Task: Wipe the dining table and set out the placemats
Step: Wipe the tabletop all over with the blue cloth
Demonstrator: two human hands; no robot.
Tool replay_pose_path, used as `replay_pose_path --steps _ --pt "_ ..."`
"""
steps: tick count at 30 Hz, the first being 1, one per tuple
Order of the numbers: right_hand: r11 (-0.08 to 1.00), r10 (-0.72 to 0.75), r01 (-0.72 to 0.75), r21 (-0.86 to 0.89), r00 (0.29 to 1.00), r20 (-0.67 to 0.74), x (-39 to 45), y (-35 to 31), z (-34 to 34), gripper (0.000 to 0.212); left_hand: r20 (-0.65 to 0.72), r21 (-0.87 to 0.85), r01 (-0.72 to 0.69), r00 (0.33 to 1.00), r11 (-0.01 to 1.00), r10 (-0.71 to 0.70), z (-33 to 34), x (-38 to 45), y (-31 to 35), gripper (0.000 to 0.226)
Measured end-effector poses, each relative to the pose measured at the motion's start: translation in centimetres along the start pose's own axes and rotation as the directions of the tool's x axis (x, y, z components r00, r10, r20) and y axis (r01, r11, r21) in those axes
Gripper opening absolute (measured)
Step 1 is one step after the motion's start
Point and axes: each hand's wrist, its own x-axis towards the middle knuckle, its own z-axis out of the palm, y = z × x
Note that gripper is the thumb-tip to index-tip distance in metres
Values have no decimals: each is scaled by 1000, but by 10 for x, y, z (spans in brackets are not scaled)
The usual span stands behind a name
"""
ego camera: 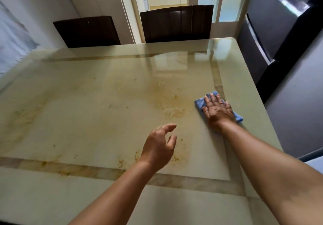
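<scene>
The glossy cream marble dining table fills most of the view, with yellowish veining or smears near its middle. A folded blue cloth lies flat on the table near the right edge. My right hand presses down on it, palm flat and fingers spread. My left hand hovers just above the table nearer to me, fingers loosely curled and apart, holding nothing. No placemats are in view.
Two dark wooden chairs stand at the far side, one at the left and one at the middle. A dark grey fridge stands close to the table's right edge. A doorway with glass panes is behind the chairs.
</scene>
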Motion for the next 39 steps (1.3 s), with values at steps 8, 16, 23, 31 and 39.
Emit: replay_pose_path --steps 8,16,23,31,39 --pt "1000 14 -14 -27 1000 2 26 -9 -1 55 -123 133 117 987 984 -101 -33 -21 -50 42" --pt "985 -168 170 -32 984 60 -25 -42 13 56 76 186 -3 997 982 -11 -26 -58 -59 51" --pt "939 -343 344 13 932 119 -124 -79 36 56 160 272 52 982 961 -98 -40 -95 -73 62" --pt "873 -484 486 34 857 177 -210 -116 58 63 201 522 410 794 748 -574 -89 -132 -125 107" --pt "802 -569 593 -74 795 209 -194 -152 66 57 202 469 294 882 833 -425 -87 -119 -142 104"
